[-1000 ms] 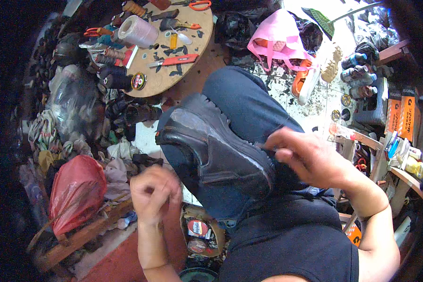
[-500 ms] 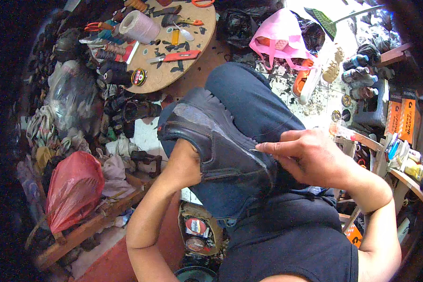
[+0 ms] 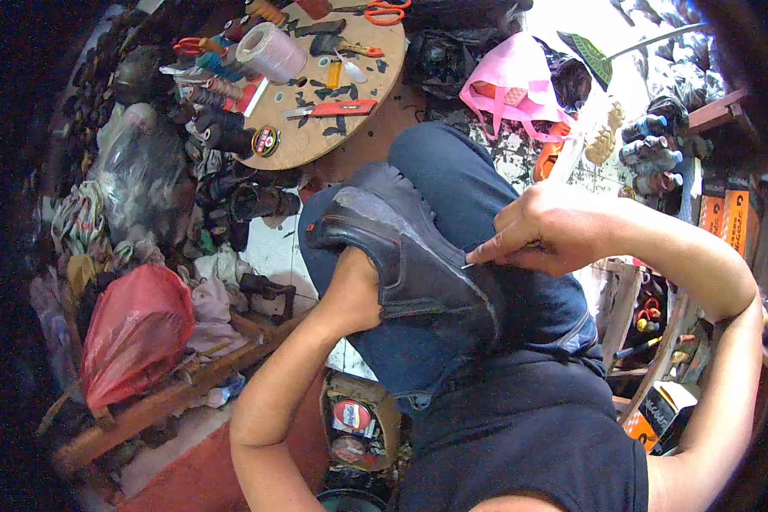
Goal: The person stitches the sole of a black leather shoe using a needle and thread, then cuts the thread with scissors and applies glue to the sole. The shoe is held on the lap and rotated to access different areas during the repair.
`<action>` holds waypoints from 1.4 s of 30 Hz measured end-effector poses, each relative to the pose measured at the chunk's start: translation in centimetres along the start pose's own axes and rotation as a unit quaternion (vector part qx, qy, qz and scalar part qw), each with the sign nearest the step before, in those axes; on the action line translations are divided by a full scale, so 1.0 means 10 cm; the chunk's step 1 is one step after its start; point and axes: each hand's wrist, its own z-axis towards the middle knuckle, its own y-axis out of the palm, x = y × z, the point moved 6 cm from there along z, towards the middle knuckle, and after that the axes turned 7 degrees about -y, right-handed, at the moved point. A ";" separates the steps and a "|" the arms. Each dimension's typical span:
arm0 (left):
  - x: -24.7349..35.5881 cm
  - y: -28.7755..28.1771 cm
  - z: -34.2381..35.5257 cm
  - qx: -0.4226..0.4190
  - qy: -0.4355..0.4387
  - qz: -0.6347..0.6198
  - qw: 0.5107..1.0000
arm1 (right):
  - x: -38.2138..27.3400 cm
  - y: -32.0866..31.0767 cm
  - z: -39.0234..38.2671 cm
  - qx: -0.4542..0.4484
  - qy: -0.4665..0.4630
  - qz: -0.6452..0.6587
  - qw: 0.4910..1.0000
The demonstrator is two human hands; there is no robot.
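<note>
A black leather shoe with a thick, dark treaded sole lies on its side across the lap, over dark blue denim trousers. The left hand reaches into its ankle opening; its fingers are hidden inside, so how far they are spread or what they grip cannot be told. The right hand has its fingers pinched together around what seems to be a thin, pale, pointed tool, its tip at the line where the upper meets the sole. Work on this edge looks to be under way rather than finished: the upper and sole sit together, but a pale line runs along the forward part of the joint, and how much of it is done or left is too fine to tell. Beyond the knees, a red-handled cutter and a large white thread spool rest on the round wooden tabletop, apart from both hands.
</note>
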 end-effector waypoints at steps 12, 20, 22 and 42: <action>-0.01 0.11 0.01 0.006 -0.030 0.011 0.999 | -0.27 0.10 0.23 -0.170 0.085 -0.213 0.958; -0.04 0.12 0.03 0.019 -0.025 0.050 0.998 | -0.33 0.29 0.24 -0.127 0.081 -0.247 0.957; -0.06 0.14 0.04 -0.012 -0.041 0.064 0.997 | -0.34 0.32 0.20 -0.110 0.079 -0.224 0.965; -0.04 -0.01 0.16 -0.050 -0.143 -0.151 0.977 | -0.26 -0.06 0.24 -0.129 0.192 -0.262 0.937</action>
